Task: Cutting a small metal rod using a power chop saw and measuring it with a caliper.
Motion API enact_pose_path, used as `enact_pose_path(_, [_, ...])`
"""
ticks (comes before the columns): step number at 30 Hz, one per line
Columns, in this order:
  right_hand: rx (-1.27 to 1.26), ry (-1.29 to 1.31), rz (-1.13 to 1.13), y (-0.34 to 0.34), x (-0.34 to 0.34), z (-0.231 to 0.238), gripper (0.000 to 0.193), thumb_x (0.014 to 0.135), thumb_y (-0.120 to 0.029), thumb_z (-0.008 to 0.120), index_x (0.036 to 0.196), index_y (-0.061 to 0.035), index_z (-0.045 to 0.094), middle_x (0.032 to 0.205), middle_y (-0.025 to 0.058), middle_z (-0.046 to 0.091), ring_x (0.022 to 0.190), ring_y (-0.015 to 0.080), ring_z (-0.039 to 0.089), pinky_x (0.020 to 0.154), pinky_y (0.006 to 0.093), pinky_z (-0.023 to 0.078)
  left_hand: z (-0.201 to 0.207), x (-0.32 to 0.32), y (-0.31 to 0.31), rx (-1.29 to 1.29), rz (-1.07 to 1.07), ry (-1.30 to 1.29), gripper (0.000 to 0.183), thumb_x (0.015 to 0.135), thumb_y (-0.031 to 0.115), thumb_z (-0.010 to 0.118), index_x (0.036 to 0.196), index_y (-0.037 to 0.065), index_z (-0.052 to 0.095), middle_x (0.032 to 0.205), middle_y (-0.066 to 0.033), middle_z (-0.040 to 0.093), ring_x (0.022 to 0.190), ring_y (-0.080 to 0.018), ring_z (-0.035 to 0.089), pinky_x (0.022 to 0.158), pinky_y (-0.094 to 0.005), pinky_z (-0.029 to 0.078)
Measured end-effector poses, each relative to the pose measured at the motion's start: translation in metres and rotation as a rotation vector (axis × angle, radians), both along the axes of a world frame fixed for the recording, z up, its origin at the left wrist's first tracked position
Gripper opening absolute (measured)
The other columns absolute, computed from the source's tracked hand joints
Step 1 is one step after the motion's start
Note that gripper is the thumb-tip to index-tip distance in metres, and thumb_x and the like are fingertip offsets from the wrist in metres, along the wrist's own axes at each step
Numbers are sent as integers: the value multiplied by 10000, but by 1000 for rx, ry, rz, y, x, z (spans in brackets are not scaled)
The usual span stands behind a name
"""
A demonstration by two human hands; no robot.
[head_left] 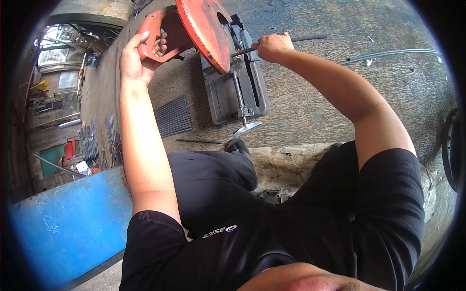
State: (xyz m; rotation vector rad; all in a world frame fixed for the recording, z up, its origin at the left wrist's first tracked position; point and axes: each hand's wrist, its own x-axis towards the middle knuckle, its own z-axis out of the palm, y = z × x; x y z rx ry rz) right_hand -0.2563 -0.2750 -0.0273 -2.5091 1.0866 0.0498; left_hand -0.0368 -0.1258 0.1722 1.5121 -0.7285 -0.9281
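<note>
My left hand (138, 58) is wrapped around the orange handle (151, 36) of a chop saw, whose worn orange blade guard (206, 31) tilts over a grey base (260, 104). To the right of the guard, my right hand (274, 47) grips a dark metal rod (310, 37). The rod's inner end reaches in toward the saw's vise, and the guard hides where it meets the blade. A vise screw (237, 89) with a crossbar handle (247, 128) points toward me. Left of the base lies a row of cut dark rods (174, 117).
One loose rod (199, 141) lies near my shoe (239, 148). Long grey rods (393, 54) stretch across the floor at right, above a black curved object (451, 150). A blue panel (73, 228) stands at lower left. Bundled rods (89, 140) and a red object (70, 149) are beyond it.
</note>
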Motion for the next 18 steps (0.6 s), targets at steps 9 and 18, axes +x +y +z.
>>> enact_pose_path(9, [-10,5,-4,1,1,-1,438,955,-420,370,1107,-121,652,1085,106,665,1070,248,605,1043,468,273,0,2,-2,-16,11,11,489,854,207,536,1210,-115,444,1052,-239,579,921,-285,593,861,-375,495])
enact_pose_path(18, [7,-12,-17,1,-1,3,422,944,-414,392,1112,-129,654,1088,110,663,1074,253,602,1046,455,268,0,0,-1,-16,-6,-12,489,856,221,530,1211,-105,452,1038,-210,589,906,-249,591,839,-357,498])
